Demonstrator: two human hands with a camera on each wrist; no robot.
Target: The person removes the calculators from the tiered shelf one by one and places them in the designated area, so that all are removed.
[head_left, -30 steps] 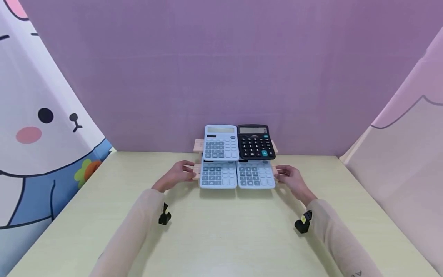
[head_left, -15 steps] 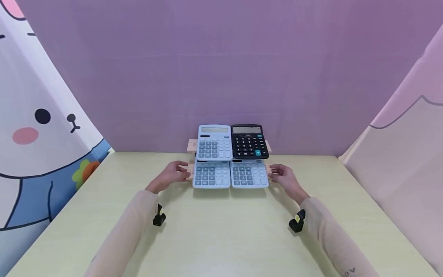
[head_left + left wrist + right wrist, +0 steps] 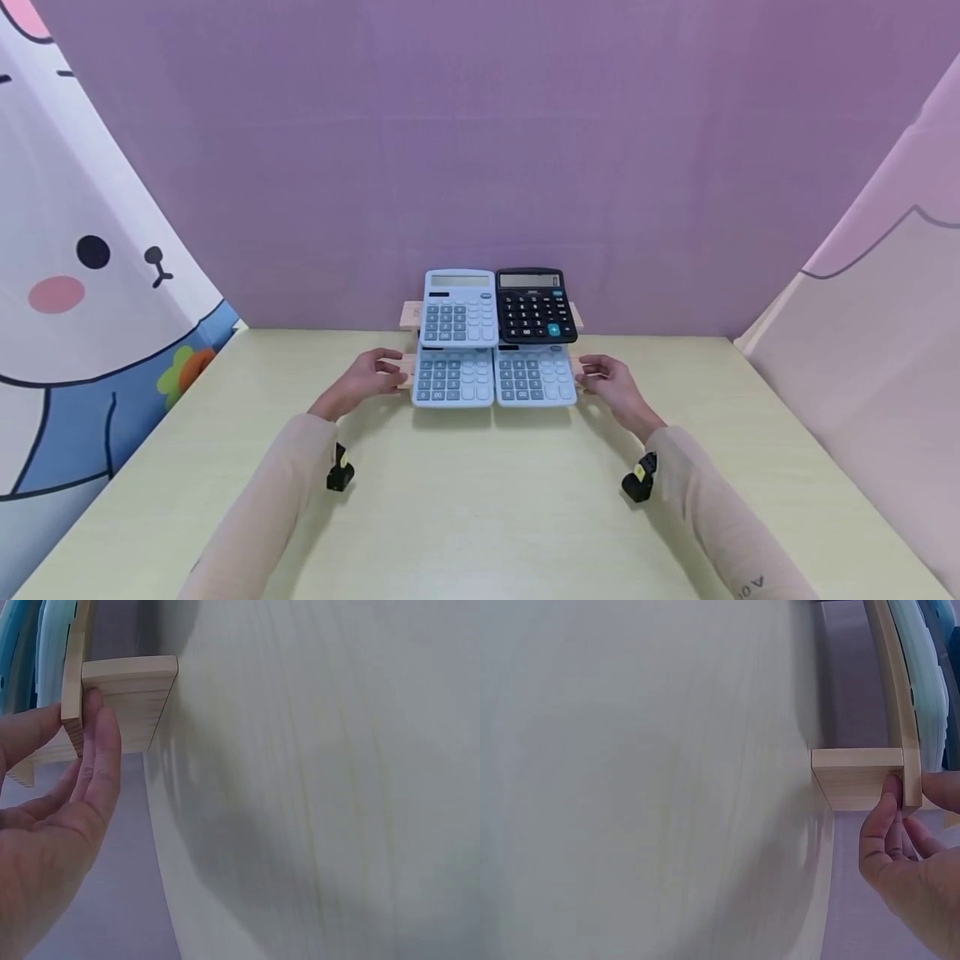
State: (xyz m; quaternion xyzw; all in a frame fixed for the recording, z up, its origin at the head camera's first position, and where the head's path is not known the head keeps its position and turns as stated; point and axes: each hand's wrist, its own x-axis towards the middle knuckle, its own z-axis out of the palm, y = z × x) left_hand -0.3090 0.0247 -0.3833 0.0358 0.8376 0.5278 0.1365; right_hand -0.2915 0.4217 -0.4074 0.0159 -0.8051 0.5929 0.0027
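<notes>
Backdrop: purple cloth point(image 3: 480, 167) behind, printed cloth point(image 3: 45, 192) with a cartoon animal at left, pale cloth point(image 3: 885, 358) at right.
Surface: pale desk point(image 3: 480, 508).
Stand: 1 wooden stand point(image 3: 411, 315), 2 tiers, at the far side of the desk, near the purple cloth.
Calculators, 4, tilted toward the person. Upper tier: 1 light blue calculator point(image 3: 459, 308) at left, 1 black calculator point(image 3: 537, 305) at right, display reading 0. Lower tier: 2 pale blue calculators point(image 3: 453, 379) side by side, their tops hidden behind the upper pair.
Hands, 2: left hand point(image 3: 363, 379) pinches the left end of the lower wooden board between thumb and fingers; right hand point(image 3: 613, 390) pinches its right end likewise.
Wear: 2 beige sleeves point(image 3: 270, 492); 1 small black device point(image 3: 341, 471) at each wrist.
</notes>
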